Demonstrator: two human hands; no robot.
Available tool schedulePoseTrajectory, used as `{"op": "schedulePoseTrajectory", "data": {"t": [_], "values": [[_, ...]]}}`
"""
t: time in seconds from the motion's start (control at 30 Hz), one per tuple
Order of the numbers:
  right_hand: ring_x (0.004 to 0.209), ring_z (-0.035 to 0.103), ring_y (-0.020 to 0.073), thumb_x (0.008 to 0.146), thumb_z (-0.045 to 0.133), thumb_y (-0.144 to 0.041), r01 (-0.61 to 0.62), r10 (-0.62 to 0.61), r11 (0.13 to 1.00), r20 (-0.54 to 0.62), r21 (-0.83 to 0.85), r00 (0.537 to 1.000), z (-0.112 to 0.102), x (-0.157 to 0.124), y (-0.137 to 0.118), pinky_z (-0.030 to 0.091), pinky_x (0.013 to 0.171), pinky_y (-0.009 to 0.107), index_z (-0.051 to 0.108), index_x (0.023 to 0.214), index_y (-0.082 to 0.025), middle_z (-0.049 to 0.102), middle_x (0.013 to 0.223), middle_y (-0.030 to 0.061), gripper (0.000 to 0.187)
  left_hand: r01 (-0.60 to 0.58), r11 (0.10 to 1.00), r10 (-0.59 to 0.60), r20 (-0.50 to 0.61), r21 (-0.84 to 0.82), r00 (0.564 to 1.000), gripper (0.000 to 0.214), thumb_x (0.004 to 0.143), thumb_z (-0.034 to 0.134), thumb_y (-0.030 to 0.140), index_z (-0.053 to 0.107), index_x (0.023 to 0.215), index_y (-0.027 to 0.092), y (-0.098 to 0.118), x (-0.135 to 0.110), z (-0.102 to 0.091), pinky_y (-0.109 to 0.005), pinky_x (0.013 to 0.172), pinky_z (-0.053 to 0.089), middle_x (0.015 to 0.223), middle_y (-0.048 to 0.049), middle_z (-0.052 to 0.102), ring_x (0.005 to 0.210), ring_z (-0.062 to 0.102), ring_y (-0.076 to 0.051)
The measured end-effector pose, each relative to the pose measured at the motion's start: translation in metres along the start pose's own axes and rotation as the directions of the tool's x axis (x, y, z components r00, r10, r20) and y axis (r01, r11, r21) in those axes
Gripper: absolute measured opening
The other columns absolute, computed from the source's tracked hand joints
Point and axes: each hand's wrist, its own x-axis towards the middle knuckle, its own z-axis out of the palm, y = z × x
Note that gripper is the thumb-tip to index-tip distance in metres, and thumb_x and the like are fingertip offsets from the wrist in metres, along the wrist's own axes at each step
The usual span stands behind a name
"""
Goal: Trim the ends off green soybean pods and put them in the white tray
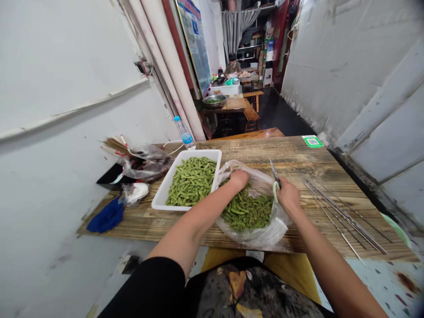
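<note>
Planks of rough, pale wood make up the table (298, 154) in front of you, which fills a narrow passage between a white wall on your left and a grey panelled wall on your right. Beyond its far edge the room runs back to more wooden tables, one carrying a metal bowl (214, 101), and a person (232, 64) sits at the very back.

On your table a white tray (159, 201) full of green pods lies left of centre. Touching its right side is a clear plastic bag (261, 236), open at the top, with a heap of edamame pods (247, 212) inside. Thin metal skewers (341, 214) lie loose to the right. A water bottle (185, 134), a bundle of bamboo sticks (114, 145) in plastic and a blue cloth (106, 217) sit along the left.

Your left hand (238, 179) reaches into the mouth of the bag, fingers curled down onto the pods; you cannot tell whether it has hold of one. Your right hand (289, 196) is closed around the pale green handle of the scissors (274, 176), held at the bag's right rim with the blades pointing up and away from you.

A green sticker (312, 141) with a square code sits at the table's far right corner. Its print, the bottle's blue label and the wall poster (195, 39) are all too small to read.
</note>
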Motion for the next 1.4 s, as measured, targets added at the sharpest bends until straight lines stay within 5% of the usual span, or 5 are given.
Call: {"op": "schedulePoseTrajectory", "data": {"t": [0.63,0.73,0.83,1.0,1.4], "values": [[0.069,0.063,0.0303,0.078,0.051,-0.059,-0.087,0.111,0.979,-0.125,0.182,0.986,-0.062,-0.073,0.035,0.041,0.056,0.034,0.058,0.111,-0.017,0.068,0.080,0.0141,0.054,-0.167,0.983,0.156,-0.134,-0.076,0.979,0.056,0.081,0.043,0.008,0.040,0.136,0.020,-0.015,-0.146,0.024,-0.039,0.106,0.031,0.138,-0.0097,0.046,0.133,0.033,-0.022],[0.051,0.057,0.0195,0.075,0.057,-0.060,-0.142,-0.079,0.709,0.278,0.691,0.957,-0.067,-0.116,0.008,0.043,0.049,0.029,0.056,0.109,-0.022,0.059,0.061,0.0006,0.051,-0.090,0.995,0.081,-0.193,-0.035,0.978,0.052,0.083,0.038,0.007,0.046,0.131,0.024,0.001,-0.151,0.040,-0.046,0.103,0.030,0.139,-0.0095,0.044,0.133,0.032,-0.024],[0.038,0.044,0.0107,0.077,0.055,-0.059,-0.573,-0.316,0.287,0.641,0.767,0.699,-0.045,-0.139,-0.016,0.039,0.037,0.024,0.057,0.096,-0.020,0.049,0.055,-0.0054,0.044,-0.024,0.999,0.012,-0.302,-0.036,0.953,0.042,0.082,0.041,0.009,0.058,0.117,0.024,0.013,-0.157,0.046,-0.050,0.106,0.020,0.133,-0.0089,0.050,0.127,0.038,-0.024],[0.038,0.043,0.0079,0.070,0.068,-0.052,-0.691,-0.128,0.020,0.687,0.723,0.715,-0.014,-0.145,-0.007,0.039,0.036,0.020,0.055,0.080,-0.019,0.048,0.050,-0.0072,0.037,0.061,0.992,-0.100,-0.384,-0.114,0.918,0.023,0.081,0.046,0.016,0.067,0.086,0.022,0.020,-0.149,0.034,-0.047,0.100,0.022,0.106,-0.0067,0.062,0.109,0.047,-0.023],[0.055,0.057,0.0141,0.072,0.064,-0.056,-0.493,-0.301,0.355,0.597,0.794,0.744,-0.016,-0.162,0.001,0.044,0.054,0.025,0.048,0.104,-0.020,0.056,0.060,-0.0058,0.052,0.164,0.987,-0.163,-0.090,-0.005,0.982,0.017,0.075,0.055,0.021,0.071,0.075,0.014,0.021,-0.081,0.024,-0.044,0.082,0.031,0.082,-0.0146,0.064,0.087,0.052,-0.027]]}}
